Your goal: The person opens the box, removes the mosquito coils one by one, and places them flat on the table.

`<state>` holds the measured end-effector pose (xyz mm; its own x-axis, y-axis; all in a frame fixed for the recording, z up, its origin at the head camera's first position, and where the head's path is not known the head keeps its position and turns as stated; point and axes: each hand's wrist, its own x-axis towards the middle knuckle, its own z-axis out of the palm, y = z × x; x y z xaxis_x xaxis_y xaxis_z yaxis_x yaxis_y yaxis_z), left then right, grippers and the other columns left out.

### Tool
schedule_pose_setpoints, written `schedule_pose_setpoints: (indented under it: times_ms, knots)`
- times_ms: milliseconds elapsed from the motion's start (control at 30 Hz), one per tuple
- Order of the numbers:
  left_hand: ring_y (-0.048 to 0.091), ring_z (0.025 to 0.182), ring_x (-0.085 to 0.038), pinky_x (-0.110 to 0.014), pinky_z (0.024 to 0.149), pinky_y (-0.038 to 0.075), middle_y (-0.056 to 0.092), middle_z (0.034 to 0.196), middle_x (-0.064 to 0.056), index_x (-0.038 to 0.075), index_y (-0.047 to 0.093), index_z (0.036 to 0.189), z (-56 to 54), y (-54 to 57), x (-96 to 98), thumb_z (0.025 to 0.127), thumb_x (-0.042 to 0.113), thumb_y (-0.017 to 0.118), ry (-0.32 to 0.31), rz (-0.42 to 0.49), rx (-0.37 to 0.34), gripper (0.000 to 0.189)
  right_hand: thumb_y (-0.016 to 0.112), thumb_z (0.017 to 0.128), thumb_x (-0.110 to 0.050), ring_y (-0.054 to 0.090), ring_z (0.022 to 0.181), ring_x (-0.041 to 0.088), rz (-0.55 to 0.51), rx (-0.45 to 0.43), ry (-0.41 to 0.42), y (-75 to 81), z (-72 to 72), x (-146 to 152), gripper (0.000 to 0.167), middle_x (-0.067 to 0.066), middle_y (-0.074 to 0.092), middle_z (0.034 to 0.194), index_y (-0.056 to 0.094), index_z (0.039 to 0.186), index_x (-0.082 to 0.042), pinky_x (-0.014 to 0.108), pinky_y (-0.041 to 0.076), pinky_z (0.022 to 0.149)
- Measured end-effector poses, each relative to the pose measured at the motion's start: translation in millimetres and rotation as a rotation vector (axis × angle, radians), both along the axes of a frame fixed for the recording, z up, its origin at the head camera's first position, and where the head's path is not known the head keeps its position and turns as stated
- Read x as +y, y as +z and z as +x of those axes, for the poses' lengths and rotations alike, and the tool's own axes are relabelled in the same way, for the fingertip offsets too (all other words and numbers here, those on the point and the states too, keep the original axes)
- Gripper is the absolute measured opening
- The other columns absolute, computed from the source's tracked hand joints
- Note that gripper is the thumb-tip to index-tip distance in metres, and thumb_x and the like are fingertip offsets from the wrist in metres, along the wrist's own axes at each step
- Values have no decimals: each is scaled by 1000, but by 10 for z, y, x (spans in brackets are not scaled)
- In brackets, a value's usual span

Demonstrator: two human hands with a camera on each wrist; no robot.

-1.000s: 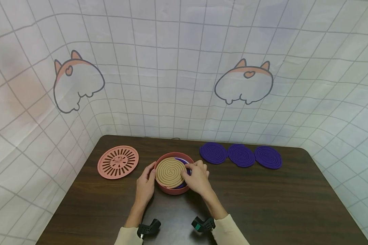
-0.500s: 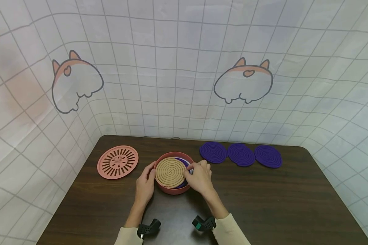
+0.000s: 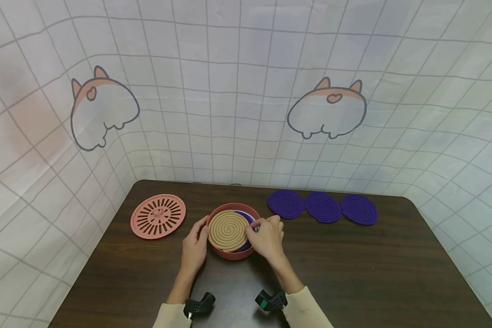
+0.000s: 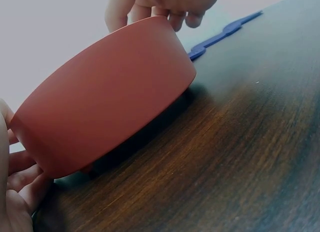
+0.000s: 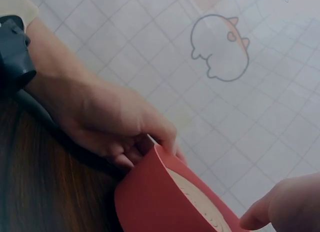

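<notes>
A tan mosquito coil (image 3: 227, 231) lies in a round red container (image 3: 231, 256), with the edge of a purple coil (image 3: 243, 248) and a white curved strip showing beneath it on the right. My left hand (image 3: 194, 248) holds the container's left side, thumb at the rim and fingers round the outer wall (image 5: 150, 192). At the opposite side my right hand (image 3: 266, 238) reaches over the rim; its thumb and index finger are bent at the tan coil's right edge. In the left wrist view the right fingers (image 4: 175, 15) hang over the rim, their tips partly hidden.
A slotted pink lid (image 3: 158, 228) lies on the dark wooden table (image 3: 352, 273) at the back left. Three purple coils (image 3: 322, 207) lie in a row at the back right. A grid-patterned cloth (image 3: 246, 105) stands behind the table.
My right hand has shifted slightly to the right, with thumb and index finger now a little farther apart at the coil's edge. The left hand and the container have stayed put.
</notes>
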<state>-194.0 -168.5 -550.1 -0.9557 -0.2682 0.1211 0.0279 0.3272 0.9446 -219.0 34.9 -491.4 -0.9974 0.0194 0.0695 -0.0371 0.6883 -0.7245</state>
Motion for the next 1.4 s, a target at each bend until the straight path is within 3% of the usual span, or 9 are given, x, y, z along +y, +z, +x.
schedule_pose_setpoints:
  times_ms: [267,467,733,833,933,1033,1167,1400]
  knots:
    - [52,137,-24,-49,113,43,60,144,-6,20,57,142,-8,10,9,106,34,48,-3,-3,10,39,69,84,-31,30,125,40,-169,-82,-32,2,-9,-2,27,20,41,134,75,89,-4,61,26,95]
    - [52,138,-24,-49,113,42,59,144,-6,20,57,142,-13,10,8,106,33,48,-2,-8,8,39,68,85,-27,31,125,39,-219,-105,-36,30,-12,16,25,19,42,133,76,88,-4,59,27,96]
    - [52,138,-23,-49,114,42,59,144,-6,20,57,142,-5,23,11,106,32,48,2,-1,-4,38,64,88,-22,36,120,38,-219,-58,-29,74,-7,16,22,17,47,125,77,93,-4,57,30,95]
    - [52,137,-24,-49,113,42,60,144,-6,20,57,142,-6,22,8,106,31,48,6,-5,-4,38,66,85,-18,41,114,34,-226,-52,-21,100,-4,12,19,14,52,116,78,94,-6,50,35,91]
    - [52,138,-24,-50,113,42,59,144,-6,20,57,142,-3,17,6,106,31,48,6,-3,-6,39,67,84,-15,48,97,28,-246,-55,4,119,-18,17,18,9,55,94,79,95,-5,37,38,78]
    - [51,138,-25,-50,113,42,59,145,-6,20,57,142,1,13,4,106,31,48,3,-1,-8,39,68,86,-16,50,85,21,-254,-72,31,134,-22,25,19,4,56,86,77,98,-5,29,38,71]
    - [51,138,-25,-51,114,41,59,144,-6,21,57,142,5,13,4,106,32,48,1,-1,-11,39,68,88,-20,58,84,18,-239,-70,55,156,1,33,19,6,69,95,74,101,-7,28,45,71]
    - [51,139,-24,-50,114,41,59,144,-5,21,57,142,4,15,4,106,33,48,5,-2,-10,39,71,86,-17,58,76,13,-250,29,112,167,4,48,15,6,72,89,73,99,-8,26,46,67]
